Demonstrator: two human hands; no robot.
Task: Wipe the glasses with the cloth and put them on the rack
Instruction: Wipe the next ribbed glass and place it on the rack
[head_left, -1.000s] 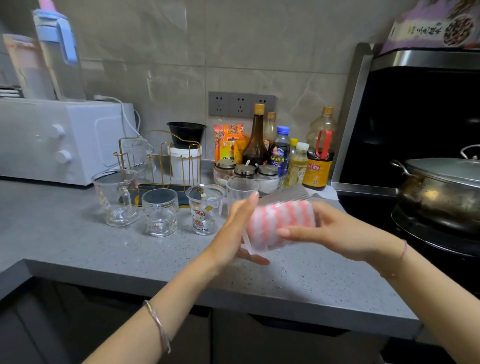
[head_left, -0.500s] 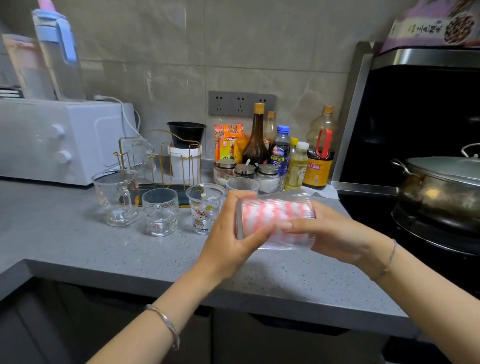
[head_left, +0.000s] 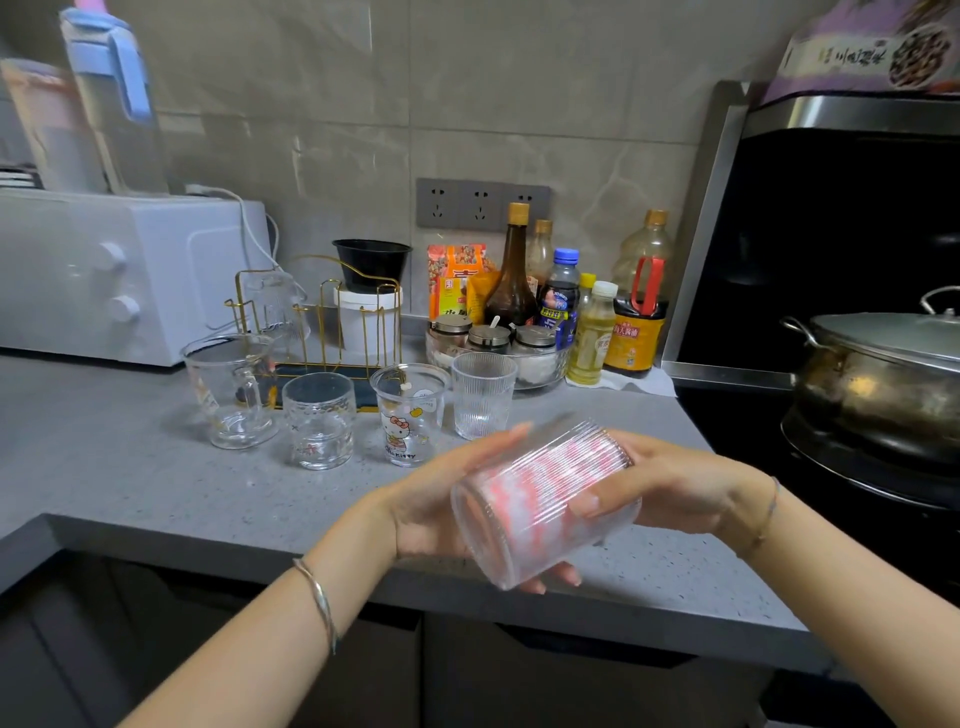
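Note:
Above the counter's front edge, both hands hold a ribbed glass (head_left: 540, 504) tilted on its side. A pink-and-white striped cloth (head_left: 550, 478) is stuffed inside it. My left hand (head_left: 436, 509) cups the glass from below and the left, fingertips curling under it. My right hand (head_left: 675, 488) grips the upper right end, thumb on the outer wall. Standing upright on the counter are a handled mug (head_left: 228, 395), a tumbler (head_left: 319, 421), a cartoon-cat cup (head_left: 408, 415) and a second ribbed glass (head_left: 483, 395). Behind them the gold wire rack (head_left: 363, 322) holds one glass (head_left: 272, 306).
A white appliance (head_left: 104, 275) sits at the back left of the grey counter (head_left: 130, 493). Sauce bottles and spice jars (head_left: 545, 322) crowd the back right. A lidded pot (head_left: 883, 379) stands on the stove at right. A black bowl on a white tub (head_left: 370, 296) stands behind the rack.
The cloth has gone from outside the glass to inside it. The glass has tipped and moved lower and toward me, its base now pointing lower left.

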